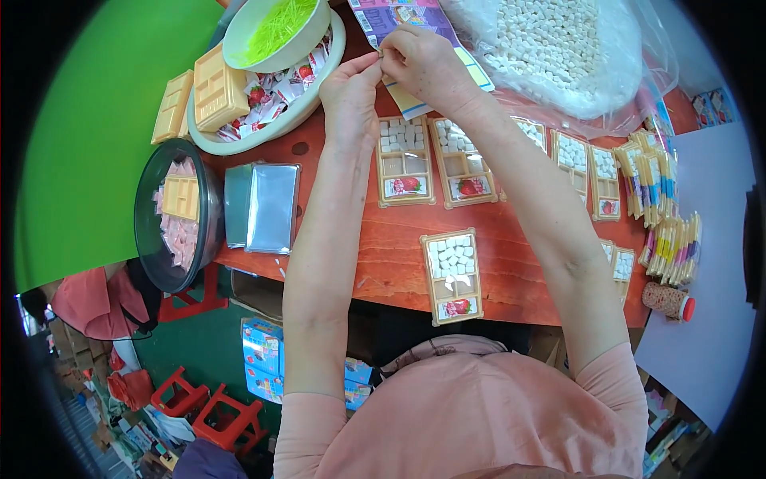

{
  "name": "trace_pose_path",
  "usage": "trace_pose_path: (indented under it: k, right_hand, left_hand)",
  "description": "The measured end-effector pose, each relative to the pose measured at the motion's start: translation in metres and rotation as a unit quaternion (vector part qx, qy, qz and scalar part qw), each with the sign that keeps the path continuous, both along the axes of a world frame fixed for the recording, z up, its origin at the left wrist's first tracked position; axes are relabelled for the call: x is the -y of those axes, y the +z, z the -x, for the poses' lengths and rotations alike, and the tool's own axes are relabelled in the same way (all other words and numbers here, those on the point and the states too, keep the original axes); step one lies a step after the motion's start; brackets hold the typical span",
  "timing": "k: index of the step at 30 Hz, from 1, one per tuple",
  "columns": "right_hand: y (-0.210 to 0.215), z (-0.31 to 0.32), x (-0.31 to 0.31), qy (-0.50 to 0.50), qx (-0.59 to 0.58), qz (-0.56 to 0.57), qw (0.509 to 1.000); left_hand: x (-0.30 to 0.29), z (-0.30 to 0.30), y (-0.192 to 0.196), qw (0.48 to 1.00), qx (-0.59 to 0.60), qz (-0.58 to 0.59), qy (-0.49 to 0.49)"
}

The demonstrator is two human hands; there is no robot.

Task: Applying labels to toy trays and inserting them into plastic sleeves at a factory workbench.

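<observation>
My left hand (pixel 351 88) and my right hand (pixel 423 68) meet at the far side of the table, fingertips pinched together. What they hold, if anything, is too small to make out. Just beyond them lie purple printed sheets (pixel 369 17), partly covered by my right hand. A divided tan tray (pixel 404 164) with white pieces and a strawberry packet lies nearer me, and a similar tray (pixel 463 164) sits beside it. Closest to my body, another such tray (pixel 453 275) rests alone at the table's front edge.
At far left, a white basin (pixel 335 48) of strawberry packets carries a bowl (pixel 239 60) of green strips and empty trays (pixel 219 88). Left are a black basin (pixel 209 231) and clear covers (pixel 273 207). A bag of white pieces (pixel 550 40) lies far right; bundled sticks (pixel 674 251) and a jar (pixel 666 302), right.
</observation>
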State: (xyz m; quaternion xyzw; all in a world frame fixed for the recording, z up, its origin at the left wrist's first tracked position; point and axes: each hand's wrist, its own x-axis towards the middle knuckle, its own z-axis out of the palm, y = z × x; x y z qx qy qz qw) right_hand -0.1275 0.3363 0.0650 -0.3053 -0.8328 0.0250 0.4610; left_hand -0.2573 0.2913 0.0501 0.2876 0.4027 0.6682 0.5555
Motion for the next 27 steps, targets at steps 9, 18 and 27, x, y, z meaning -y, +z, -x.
trace_pose_path:
  k: [9,18,27]
  right_hand:
    - [-0.014,-0.006,-0.016,-0.046,-0.114,0.049,0.991]
    - [0.026,-0.206,-0.017,-0.107,-0.585,0.25,0.764]
    - [0.081,-0.186,0.193,-0.267,-0.322,0.037,0.908]
  left_hand:
    - [-0.009,-0.012,0.001,0.981,-0.17,0.033,0.092]
    - [-0.035,-0.023,-0.037,0.963,-0.113,0.076,0.234]
    - [0.094,-0.067,0.029,0.951,-0.252,-0.078,0.159]
